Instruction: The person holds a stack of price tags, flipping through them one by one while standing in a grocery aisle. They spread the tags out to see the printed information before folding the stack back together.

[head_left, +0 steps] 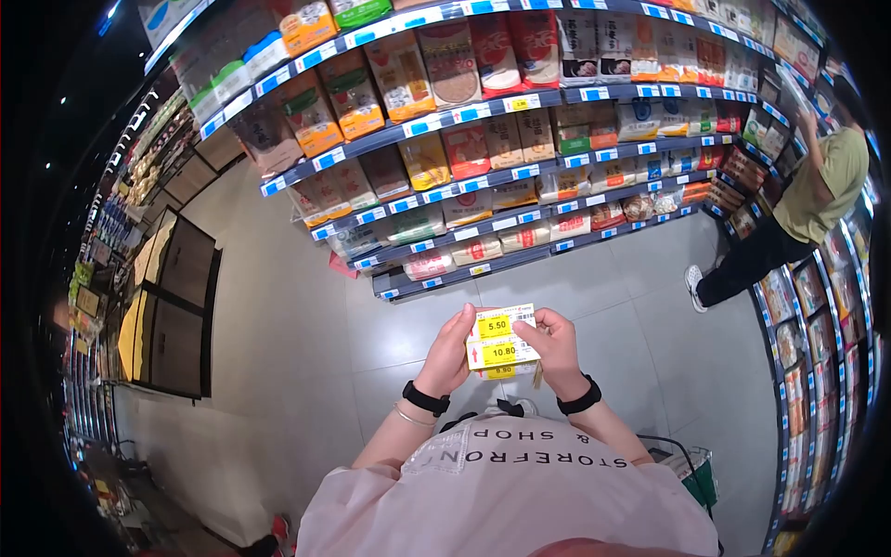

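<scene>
The price cards (pixel 502 339) are held in the air in front of the shelf rack (pixel 548 97), well apart from it and above the floor (pixel 613 320). Very little weight is to be expected of them. Thin paper or light card is suggested, stiff enough to be kept flat, yet easily bent by a hard squeeze and creased at the corners. Breakage is hardly to be feared, but one smooth face could be slid over another, so the bundle is best taken by its opposite side edges, with the thumbs laid lightly on the front and the back supported by the fingers. The yellow panels are best left uncovered.

Just such a hold is shown: one side is pinched by the left hand (pixel 448 353), its thumb laid along the edge, and the other by the right hand (pixel 555 351), its thumb pressed onto the front. How the fingers are set behind the cards cannot be fully told.

White faces are seen, printed with yellow panels on which 5.50 and 10.80 can be read in black. A red arrow is printed beside the second figure. Another yellow panel is partly covered underneath. The smaller print is too fine to be made out.
</scene>
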Motion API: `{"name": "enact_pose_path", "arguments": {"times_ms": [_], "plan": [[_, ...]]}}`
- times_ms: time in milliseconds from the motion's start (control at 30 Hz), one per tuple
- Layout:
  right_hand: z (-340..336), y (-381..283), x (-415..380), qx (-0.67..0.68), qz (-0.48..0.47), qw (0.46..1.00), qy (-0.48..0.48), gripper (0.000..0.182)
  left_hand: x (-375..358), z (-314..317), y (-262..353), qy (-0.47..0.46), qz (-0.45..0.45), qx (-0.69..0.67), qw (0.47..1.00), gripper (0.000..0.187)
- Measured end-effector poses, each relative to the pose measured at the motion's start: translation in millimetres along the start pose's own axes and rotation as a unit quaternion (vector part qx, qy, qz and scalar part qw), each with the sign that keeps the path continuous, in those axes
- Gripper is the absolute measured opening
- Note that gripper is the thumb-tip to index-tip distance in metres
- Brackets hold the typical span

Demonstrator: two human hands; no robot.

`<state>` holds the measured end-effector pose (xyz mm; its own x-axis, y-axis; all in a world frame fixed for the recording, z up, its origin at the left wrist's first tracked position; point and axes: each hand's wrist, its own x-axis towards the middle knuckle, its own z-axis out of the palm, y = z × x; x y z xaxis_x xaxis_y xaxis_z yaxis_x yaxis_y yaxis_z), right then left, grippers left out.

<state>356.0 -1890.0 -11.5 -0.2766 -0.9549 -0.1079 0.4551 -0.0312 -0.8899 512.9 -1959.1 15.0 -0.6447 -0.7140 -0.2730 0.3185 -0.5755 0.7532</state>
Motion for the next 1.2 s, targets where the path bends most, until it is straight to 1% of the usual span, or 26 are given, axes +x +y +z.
{"name": "enact_pose_path", "arguments": {"times_ms": [300, 700, 733, 767, 867, 933, 1133, 1200], "plan": [[8.2, 2.5, 6.2, 0.011, -0.005, 1.0, -0.01, 0.01, -2.0, -6.8, 4.1, 0.006, 0.012, -0.021, 1.0, 0.045], [16.6, 3.0, 9.3, -0.024, -0.006, 1.0, -0.018, 0.012, -2.7, -13.3, 8.4, -0.003, 0.023, -0.029, 0.999, 0.044], [16.3, 3.0, 9.2, -0.03, -0.013, 0.999, -0.008, 0.012, -3.2, -14.3, 8.3, -0.004, 0.028, -0.028, 0.999, 0.044], [17.1, 3.6, 9.7, -0.035, -0.018, 0.999, -0.001, 0.011, -3.3, -16.1, 7.9, 0.011, 0.041, -0.03, 0.999, 0.044], [15.8, 3.9, 11.2, -0.039, -0.021, 0.999, -0.013, 0.009, -1.2, -15.5, 6.4, -0.017, 0.031, -0.04, 0.999, 0.045], [15.9, 3.9, 12.1, -0.04, -0.032, 0.999, -0.006, 0.009, -1.2, -15.9, 5.2, -0.013, 0.037, -0.045, 0.998, 0.044], [16.4, 0.9, 13.0, -0.035, -0.021, 0.999, -0.021, 0.01, -0.8, -19.0, 2.5, -0.011, 0.037, -0.056, 0.998, 0.044], [18.7, 2.3, 14.4, -0.037, -0.022, 0.999, -0.021, 0.01, -2.6, -16.9, 4.4, -0.015, 0.03, -0.06, 0.998, 0.04]]}}
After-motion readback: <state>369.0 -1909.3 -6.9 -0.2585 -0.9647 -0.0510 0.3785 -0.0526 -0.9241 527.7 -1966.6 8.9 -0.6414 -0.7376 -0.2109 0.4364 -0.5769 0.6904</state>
